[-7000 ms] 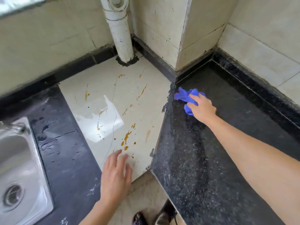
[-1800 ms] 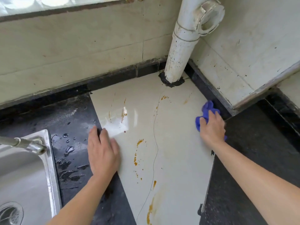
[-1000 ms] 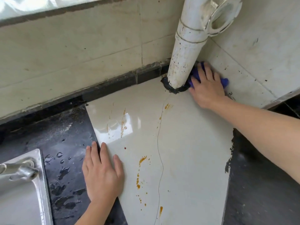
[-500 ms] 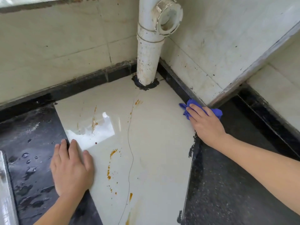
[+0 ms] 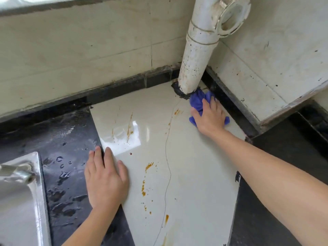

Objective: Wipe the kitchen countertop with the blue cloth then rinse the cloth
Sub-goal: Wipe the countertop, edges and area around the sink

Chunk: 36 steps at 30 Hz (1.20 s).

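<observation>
The blue cloth (image 5: 198,101) is bunched on the cream tile of the countertop (image 5: 191,174), right at the foot of the white pipe (image 5: 197,55). My right hand (image 5: 209,116) presses down on it with fingers spread, covering most of it. My left hand (image 5: 105,178) lies flat, palm down, on the seam between the cream tile and the wet black stone (image 5: 67,174). Orange-brown stains (image 5: 148,166) and a thin crack mark the tile between my hands.
A steel sink (image 5: 23,201) with a tap spout (image 5: 16,173) sits at the lower left. Black stone counter (image 5: 284,157) continues to the right. Tiled walls and a black skirting strip (image 5: 133,86) close the corner behind the pipe.
My right hand has pushed the cloth back from the tile's right edge up to the base of the pipe. My left hand stays flat on the seam.
</observation>
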Available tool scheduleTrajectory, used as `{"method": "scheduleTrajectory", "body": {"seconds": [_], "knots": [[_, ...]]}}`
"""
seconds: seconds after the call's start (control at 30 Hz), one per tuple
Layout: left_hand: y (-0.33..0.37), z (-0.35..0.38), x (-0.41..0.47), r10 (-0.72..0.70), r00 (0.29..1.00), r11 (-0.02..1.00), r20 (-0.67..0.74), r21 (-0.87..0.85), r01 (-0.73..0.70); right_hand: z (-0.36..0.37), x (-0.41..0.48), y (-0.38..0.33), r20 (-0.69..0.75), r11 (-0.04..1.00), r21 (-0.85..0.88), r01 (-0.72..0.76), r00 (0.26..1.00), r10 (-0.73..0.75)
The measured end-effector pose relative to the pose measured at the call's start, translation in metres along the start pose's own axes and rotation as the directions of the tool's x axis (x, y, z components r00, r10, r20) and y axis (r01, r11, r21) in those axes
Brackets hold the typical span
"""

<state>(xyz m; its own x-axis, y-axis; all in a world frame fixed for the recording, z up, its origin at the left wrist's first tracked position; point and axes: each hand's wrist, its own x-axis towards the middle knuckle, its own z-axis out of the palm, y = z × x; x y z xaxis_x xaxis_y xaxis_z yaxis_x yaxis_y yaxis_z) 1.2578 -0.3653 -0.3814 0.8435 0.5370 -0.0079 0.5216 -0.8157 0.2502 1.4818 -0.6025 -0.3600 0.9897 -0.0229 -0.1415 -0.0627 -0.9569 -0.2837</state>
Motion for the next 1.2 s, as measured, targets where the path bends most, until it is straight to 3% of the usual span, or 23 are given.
{"method": "scheduleTrajectory", "body": {"seconds": [0.13,0.17,0.23,0.3,0.37,0.43,0.57,0.7,0.77,0.83,0.9,0.93,1.0,1.1,1.13,1.2], "knots": [[-0.001,0.002,0.0,-0.009,1.0,1.0,0.008,0.02,0.009,0.027,0.01,-0.049,-0.122,0.999,-0.014,-0.051,0.991,0.049],[-0.002,0.001,0.0,-0.006,1.0,1.0,0.01,0.025,0.006,0.033,0.003,-0.049,-0.132,0.999,-0.031,0.012,0.991,-0.016],[-0.002,0.0,0.0,-0.002,1.0,1.0,0.013,0.028,0.002,0.034,-0.026,-0.037,-0.061,0.962,-0.024,0.271,0.96,-0.272],[-0.001,-0.002,-0.001,-0.008,1.0,1.0,0.012,0.016,0.008,0.028,-0.055,-0.015,0.005,0.87,0.018,0.493,0.87,-0.493],[0.0,-0.002,0.0,-0.012,1.0,1.0,0.006,0.009,0.012,0.019,-0.067,0.007,0.022,0.806,-0.094,0.585,0.81,-0.585],[0.001,-0.002,0.001,-0.006,1.0,1.0,0.003,0.007,0.006,0.016,-0.062,0.008,-0.001,0.791,-0.247,0.56,0.816,-0.579],[-0.001,0.001,0.002,-0.001,1.0,1.0,0.001,0.025,0.001,0.035,-0.016,-0.058,-0.02,0.869,-0.086,0.487,0.871,-0.491],[-0.002,0.002,0.002,0.002,1.0,1.0,-0.006,0.023,-0.002,0.047,0.018,-0.116,-0.039,0.901,-0.036,0.433,0.9,-0.434],[-0.004,0.002,0.002,0.002,1.0,1.0,-0.013,0.021,-0.002,0.044,0.005,-0.108,-0.01,0.839,0.039,0.542,0.84,-0.543],[-0.003,0.001,0.002,0.006,1.0,1.0,-0.018,0.015,-0.005,0.036,-0.021,-0.079,0.02,0.718,0.098,0.689,0.72,-0.694],[-0.001,-0.001,0.003,0.01,1.0,1.0,-0.016,0.012,-0.01,0.025,-0.03,-0.051,0.043,0.654,-0.067,0.754,0.657,-0.753],[0.0,-0.001,0.003,0.011,1.0,1.0,-0.013,0.013,-0.011,0.021,-0.022,-0.048,0.041,0.647,-0.186,0.739,0.664,-0.747],[-0.001,-0.001,0.004,0.011,1.0,1.0,-0.013,0.016,-0.011,0.02,0.002,-0.066,0.026,0.719,-0.316,0.619,0.763,-0.646],[-0.001,-0.001,0.004,0.014,1.0,1.0,-0.021,0.02,-0.014,0.032,0.028,-0.121,-0.067,0.934,-0.179,0.31,0.943,-0.326],[-0.001,-0.001,0.004,0.016,1.0,1.0,-0.022,0.017,-0.016,0.036,0.03,-0.136,-0.082,0.969,-0.128,0.211,0.971,-0.223],[-0.001,-0.001,0.005,0.018,1.0,1.0,-0.023,0.018,-0.018,0.043,0.023,-0.152,-0.096,0.977,-0.084,0.197,0.974,-0.204]]}}
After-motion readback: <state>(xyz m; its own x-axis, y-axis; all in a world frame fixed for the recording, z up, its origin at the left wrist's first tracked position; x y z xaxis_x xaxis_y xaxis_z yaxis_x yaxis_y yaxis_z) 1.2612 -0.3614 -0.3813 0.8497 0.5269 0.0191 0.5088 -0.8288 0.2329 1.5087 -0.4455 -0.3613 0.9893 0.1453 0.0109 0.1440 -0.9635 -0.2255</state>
